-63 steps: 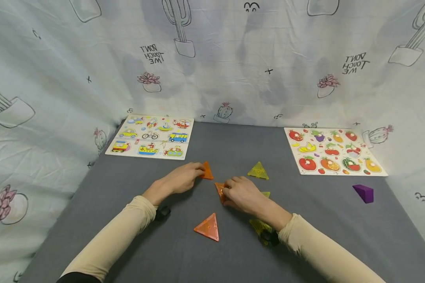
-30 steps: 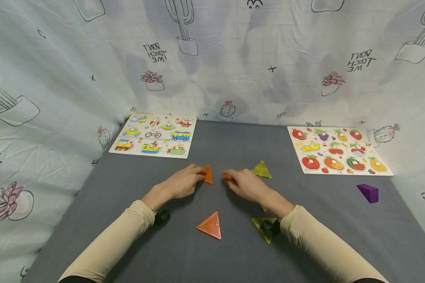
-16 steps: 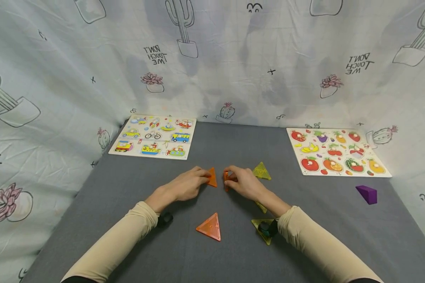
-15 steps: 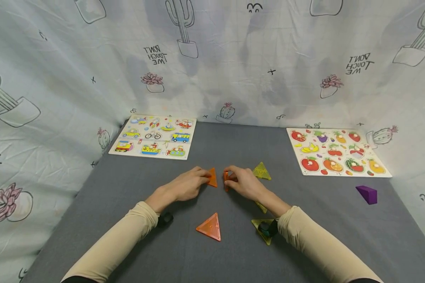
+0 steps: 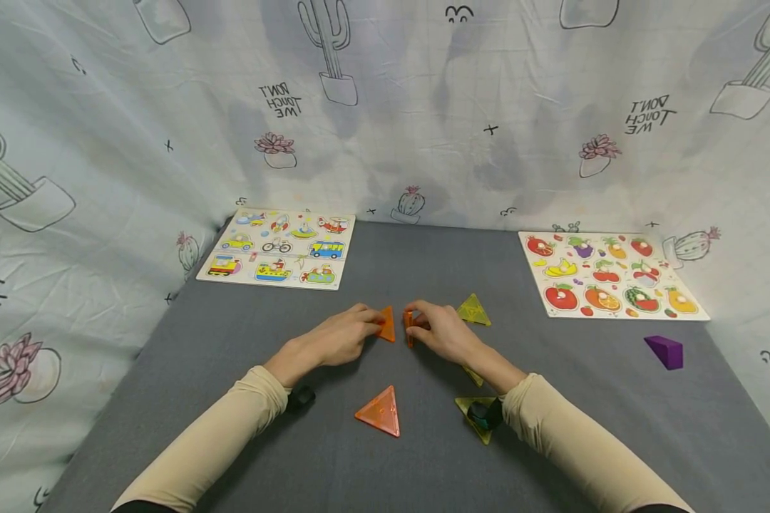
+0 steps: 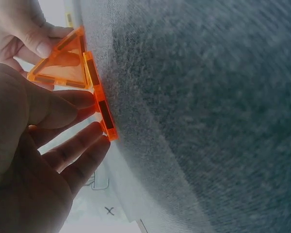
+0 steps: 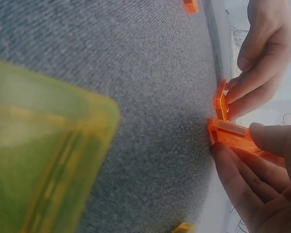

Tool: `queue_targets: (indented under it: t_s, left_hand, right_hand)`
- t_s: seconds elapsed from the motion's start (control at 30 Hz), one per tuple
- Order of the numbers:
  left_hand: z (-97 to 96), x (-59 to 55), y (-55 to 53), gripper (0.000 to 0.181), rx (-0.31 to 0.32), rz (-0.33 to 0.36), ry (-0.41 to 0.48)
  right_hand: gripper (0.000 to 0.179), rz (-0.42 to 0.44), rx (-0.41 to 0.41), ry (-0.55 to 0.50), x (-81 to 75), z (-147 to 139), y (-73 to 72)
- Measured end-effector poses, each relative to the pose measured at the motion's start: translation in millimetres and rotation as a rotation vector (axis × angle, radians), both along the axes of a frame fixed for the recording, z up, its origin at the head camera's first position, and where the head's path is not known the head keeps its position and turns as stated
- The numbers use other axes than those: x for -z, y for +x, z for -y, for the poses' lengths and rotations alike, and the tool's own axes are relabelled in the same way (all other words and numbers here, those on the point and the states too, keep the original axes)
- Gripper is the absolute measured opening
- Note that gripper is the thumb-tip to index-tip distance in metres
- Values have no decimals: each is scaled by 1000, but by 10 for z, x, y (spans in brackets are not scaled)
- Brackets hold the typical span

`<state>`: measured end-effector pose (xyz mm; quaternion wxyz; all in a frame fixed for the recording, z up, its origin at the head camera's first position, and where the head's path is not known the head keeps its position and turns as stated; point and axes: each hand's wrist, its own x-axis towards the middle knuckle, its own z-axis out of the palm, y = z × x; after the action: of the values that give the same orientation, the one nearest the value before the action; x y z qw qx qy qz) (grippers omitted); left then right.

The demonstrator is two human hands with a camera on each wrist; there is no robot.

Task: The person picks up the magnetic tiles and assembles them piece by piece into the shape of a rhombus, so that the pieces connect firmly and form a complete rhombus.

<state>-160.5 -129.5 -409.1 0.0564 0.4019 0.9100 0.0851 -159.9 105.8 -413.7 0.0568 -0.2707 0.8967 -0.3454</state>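
Near the middle of the table, my left hand (image 5: 343, 333) holds an orange translucent triangle tile (image 5: 389, 326) flat on the cloth, fingers at its edges. My right hand (image 5: 445, 331) pinches a second orange triangle tile (image 5: 408, 329) between thumb and fingers, standing it on edge. From the left wrist, this upright tile (image 6: 63, 65) shows its face, its lower corner right at the end of the flat tile (image 6: 104, 114). In the right wrist view a narrow gap separates the pinched tile (image 7: 228, 131) from the other one. A third orange triangle tile (image 5: 380, 412) lies nearer the body.
Yellow triangle tiles lie beyond (image 5: 473, 310) and under the right forearm (image 5: 477, 422), partly covered. A purple wedge block (image 5: 667, 353) sits at the right. Picture puzzle boards stand at the back left (image 5: 279, 249) and back right (image 5: 609, 274), before a printed curtain (image 5: 385, 107).
My right hand has raised its orange tile from lying flat to standing on edge and carried it slightly away from me. My left hand has slid its tile right, towards the upright one.
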Motion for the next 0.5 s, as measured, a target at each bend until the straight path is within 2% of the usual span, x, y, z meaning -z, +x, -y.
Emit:
queue_targets:
  t_s: [0.5]
  left_hand:
    - [-31, -11, 21, 32, 8, 36, 11]
  right_hand:
    - [39, -5, -8, -10, 34, 30, -20]
